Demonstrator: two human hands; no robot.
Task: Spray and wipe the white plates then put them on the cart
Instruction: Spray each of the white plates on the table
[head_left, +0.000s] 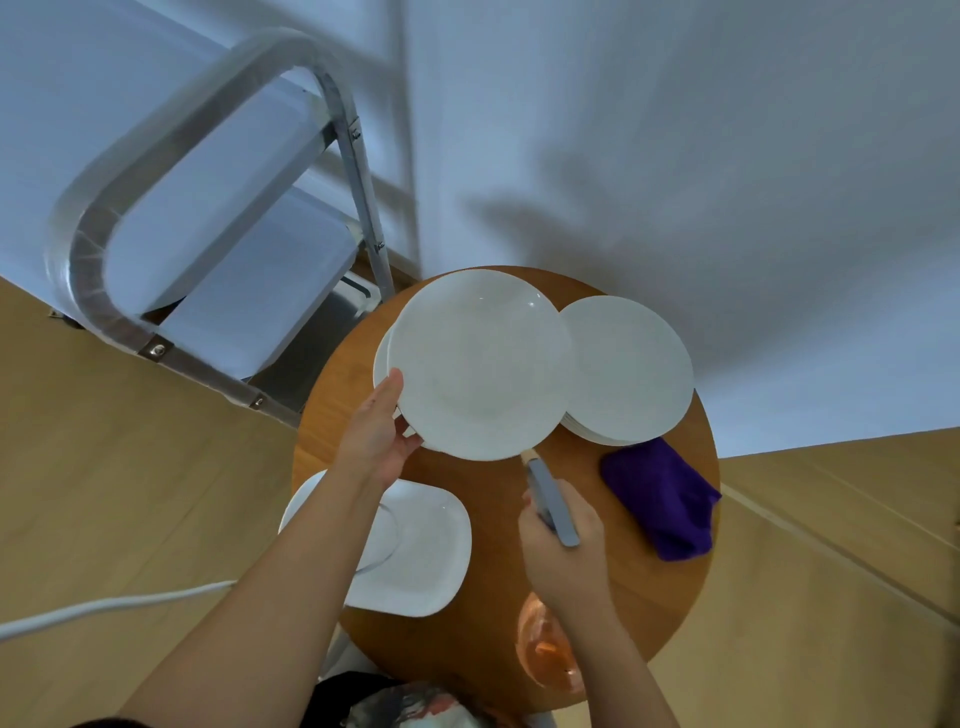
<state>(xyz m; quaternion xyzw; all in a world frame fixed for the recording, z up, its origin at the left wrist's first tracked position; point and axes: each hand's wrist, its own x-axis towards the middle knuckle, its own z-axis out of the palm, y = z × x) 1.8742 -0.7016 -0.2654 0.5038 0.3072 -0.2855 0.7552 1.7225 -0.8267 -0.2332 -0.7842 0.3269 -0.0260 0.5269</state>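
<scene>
- My left hand (375, 435) was out in front of me, with the bare arm coming up from the bottom left.
- Its thumb pointed up along the edge of a round white plate (480, 364), and the fingers curled under the rim, so the hand gripped the plate.
- My right hand (563, 545) was lower and closer to me, with its arm coming up from the bottom right.
- Its fingers were wrapped tight around a spray bottle (551, 501), and the nozzle pointed at the plate.
</scene>
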